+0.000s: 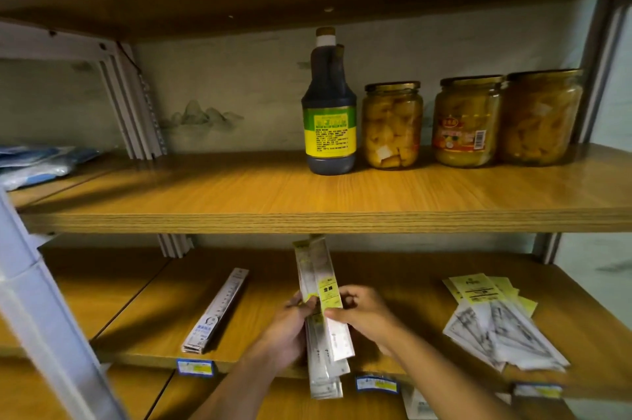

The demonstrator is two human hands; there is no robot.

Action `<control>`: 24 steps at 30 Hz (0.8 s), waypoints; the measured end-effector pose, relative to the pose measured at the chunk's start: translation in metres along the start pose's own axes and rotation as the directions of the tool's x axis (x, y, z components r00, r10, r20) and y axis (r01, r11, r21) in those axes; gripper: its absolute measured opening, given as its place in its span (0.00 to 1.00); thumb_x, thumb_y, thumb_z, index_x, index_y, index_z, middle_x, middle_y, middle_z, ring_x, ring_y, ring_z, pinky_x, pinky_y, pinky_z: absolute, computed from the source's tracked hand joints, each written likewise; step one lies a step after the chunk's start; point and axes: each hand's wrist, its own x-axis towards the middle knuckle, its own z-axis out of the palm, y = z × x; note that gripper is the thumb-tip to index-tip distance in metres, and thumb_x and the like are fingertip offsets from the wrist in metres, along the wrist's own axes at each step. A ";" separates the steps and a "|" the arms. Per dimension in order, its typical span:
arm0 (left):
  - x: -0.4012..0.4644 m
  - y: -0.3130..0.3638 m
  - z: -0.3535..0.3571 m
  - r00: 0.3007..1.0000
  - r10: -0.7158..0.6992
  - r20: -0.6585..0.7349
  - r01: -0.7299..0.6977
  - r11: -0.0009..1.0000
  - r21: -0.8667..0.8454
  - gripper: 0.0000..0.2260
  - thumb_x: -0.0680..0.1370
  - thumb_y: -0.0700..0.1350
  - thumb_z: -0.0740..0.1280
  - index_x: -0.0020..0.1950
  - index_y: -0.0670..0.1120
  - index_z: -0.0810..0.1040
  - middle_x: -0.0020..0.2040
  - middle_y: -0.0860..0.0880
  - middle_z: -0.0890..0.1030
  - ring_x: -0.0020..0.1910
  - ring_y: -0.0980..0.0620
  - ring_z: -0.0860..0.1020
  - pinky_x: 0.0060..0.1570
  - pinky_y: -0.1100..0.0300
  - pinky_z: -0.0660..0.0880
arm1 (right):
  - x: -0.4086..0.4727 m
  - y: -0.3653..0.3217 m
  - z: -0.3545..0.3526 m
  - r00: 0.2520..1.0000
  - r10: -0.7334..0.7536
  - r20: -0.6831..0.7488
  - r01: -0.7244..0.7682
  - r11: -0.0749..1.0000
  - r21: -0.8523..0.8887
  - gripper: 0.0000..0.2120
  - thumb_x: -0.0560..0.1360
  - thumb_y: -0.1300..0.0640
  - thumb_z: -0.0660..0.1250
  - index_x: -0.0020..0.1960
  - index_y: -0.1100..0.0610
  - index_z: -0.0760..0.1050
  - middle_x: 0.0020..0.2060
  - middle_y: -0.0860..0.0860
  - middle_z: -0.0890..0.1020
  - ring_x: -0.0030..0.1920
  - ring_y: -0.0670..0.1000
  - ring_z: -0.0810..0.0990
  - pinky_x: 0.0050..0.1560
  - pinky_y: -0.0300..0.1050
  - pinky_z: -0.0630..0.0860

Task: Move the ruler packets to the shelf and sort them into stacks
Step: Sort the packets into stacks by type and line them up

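A: Nearest, at 6 o'clock: the left hand [290, 327] grips a bundle of ruler packets [325, 324] upright over the lower shelf [143, 327], fingers curled behind it.

B: And the right hand [362, 313]?

A: Its fingers pinch the front packet, probably to peel it off for sorting.

B: Any stacks?

A: 2: a silver stack [215, 310] at 9 o'clock, a fanned pile [496, 324] at 3 o'clock, apart by type, I'd judge.

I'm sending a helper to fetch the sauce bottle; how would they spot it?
On the upper wooden shelf, look left of the three glass jars. The sauce bottle is the tall dark one with a green-and-yellow label.
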 end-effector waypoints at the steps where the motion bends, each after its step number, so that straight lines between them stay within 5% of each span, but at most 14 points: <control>1: -0.001 0.001 0.004 1.000 0.013 0.017 -0.013 1.000 -0.010 0.12 0.80 0.38 0.62 0.63 0.43 0.77 0.53 0.41 0.85 0.54 0.41 0.82 0.46 0.49 0.78 | 0.000 0.001 0.001 1.000 0.010 -0.009 -0.010 1.000 -0.029 0.18 0.71 0.58 0.75 0.59 0.51 0.75 0.44 0.44 0.80 0.45 0.44 0.80 0.42 0.35 0.75; 3: -0.005 0.001 0.011 0.999 0.039 0.036 -0.038 0.999 -0.027 0.11 0.80 0.39 0.62 0.61 0.44 0.77 0.53 0.41 0.84 0.53 0.42 0.82 0.44 0.50 0.78 | 0.000 0.003 0.000 0.999 0.037 -0.040 -0.042 0.991 -0.124 0.22 0.69 0.54 0.76 0.60 0.50 0.72 0.41 0.45 0.79 0.40 0.42 0.78 0.35 0.34 0.72; 9: -0.003 -0.007 0.018 0.985 0.144 0.092 -0.152 0.984 0.096 0.13 0.78 0.38 0.66 0.62 0.46 0.76 0.54 0.43 0.84 0.54 0.45 0.83 0.48 0.52 0.80 | -0.003 0.007 0.000 0.994 0.026 -0.108 -0.052 0.969 -0.243 0.20 0.68 0.50 0.76 0.55 0.46 0.70 0.41 0.45 0.76 0.39 0.44 0.75 0.39 0.40 0.75; 13: 0.001 -0.007 0.020 0.978 0.175 0.113 -0.182 0.982 0.051 0.13 0.79 0.37 0.64 0.63 0.44 0.76 0.56 0.43 0.84 0.59 0.44 0.81 0.58 0.47 0.77 | -0.012 0.005 0.000 0.993 -0.005 -0.122 -0.030 0.961 -0.277 0.34 0.68 0.39 0.72 0.69 0.46 0.64 0.59 0.46 0.76 0.58 0.48 0.75 0.50 0.40 0.71; 19: 0.003 0.007 0.033 0.949 0.284 0.139 -0.294 0.954 0.059 0.12 0.81 0.37 0.62 0.64 0.44 0.77 0.57 0.43 0.83 0.55 0.47 0.81 0.50 0.54 0.78 | -0.012 -0.012 -0.008 0.990 -0.087 -0.111 0.052 0.957 -0.286 0.32 0.77 0.50 0.66 0.76 0.51 0.57 0.70 0.52 0.71 0.66 0.51 0.73 0.64 0.47 0.73; 24: 0.006 0.017 0.040 0.895 0.415 0.165 -0.447 0.840 0.309 0.10 0.80 0.39 0.65 0.60 0.46 0.77 0.55 0.47 0.83 0.57 0.50 0.81 0.50 0.61 0.77 | -0.006 -0.012 -0.017 0.968 -0.130 -0.214 0.061 0.952 -0.301 0.30 0.77 0.57 0.66 0.76 0.51 0.59 0.69 0.51 0.73 0.69 0.51 0.71 0.67 0.52 0.71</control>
